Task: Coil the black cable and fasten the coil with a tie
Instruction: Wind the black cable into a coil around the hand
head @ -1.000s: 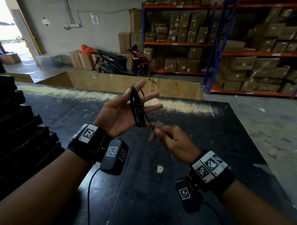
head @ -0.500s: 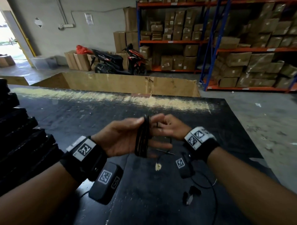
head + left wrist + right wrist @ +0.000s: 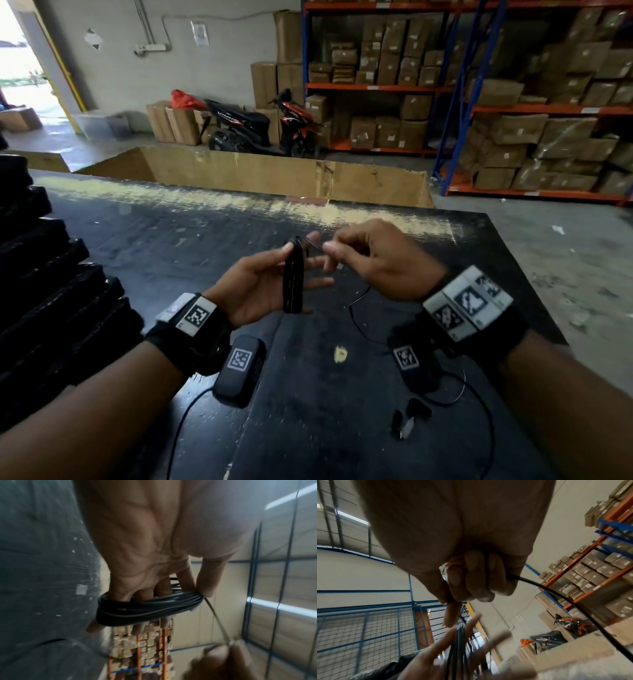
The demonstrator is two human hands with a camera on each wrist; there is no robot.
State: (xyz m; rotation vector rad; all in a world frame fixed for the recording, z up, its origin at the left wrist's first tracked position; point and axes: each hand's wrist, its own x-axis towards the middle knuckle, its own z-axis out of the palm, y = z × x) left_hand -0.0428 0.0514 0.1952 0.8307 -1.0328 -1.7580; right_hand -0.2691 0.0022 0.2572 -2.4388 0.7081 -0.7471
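Coiling is in hand and, by my judgement, near its end. The left hand (image 3: 263, 287) is held palm-up over the table (image 3: 171, 240), fingers straight and spread, with the cable (image 3: 293, 277) wound in many turns round the four fingers; the thumb presses the turns at the coil's top, as the left wrist view shows. The right hand (image 3: 373, 260) stands just beside it at three o'clock, fingers curled round the free run, thumb and forefinger pinching it close to the coil's twelve o'clock end. From that fist the slack (image 3: 356, 308) drops to the table and trails toward six o'clock, where the plug (image 3: 406, 419) lies. No tie is seen in either hand; whether one lies on the table I cannot tell. A stack (image 3: 51, 281) of black goods sits at nine o'clock. The next move calls for laying the remaining slack round the fingers with even tension, thumb kept down so the turns do not spring, then sliding the coil off without letting it open and binding it across the middle.
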